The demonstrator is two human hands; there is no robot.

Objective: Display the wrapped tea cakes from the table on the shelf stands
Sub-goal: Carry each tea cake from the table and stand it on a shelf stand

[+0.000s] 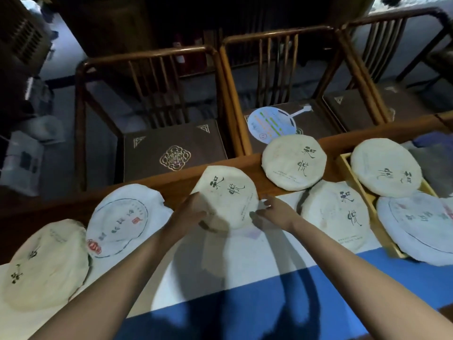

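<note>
Several round tea cakes in pale paper wrappers lie on the table. The middle cake (226,196), marked with black brush characters, is tilted up off the table. My left hand (193,211) grips its left edge, fingers curled under it. My right hand (266,208) touches its right edge with fingers spread and fairly straight. More cakes lie at far left (46,263), left (122,224), back centre (294,161) and right (335,218). Two more (386,166) (416,227) sit on a light wooden tray (343,163) at the right.
The table has a wooden far edge (171,185) and a white and blue cloth (269,303). Behind it stand three wooden armchairs (152,99) with dark cushions; a round paper fan (269,123) lies on the middle seat. Bags (22,163) sit on the floor at left.
</note>
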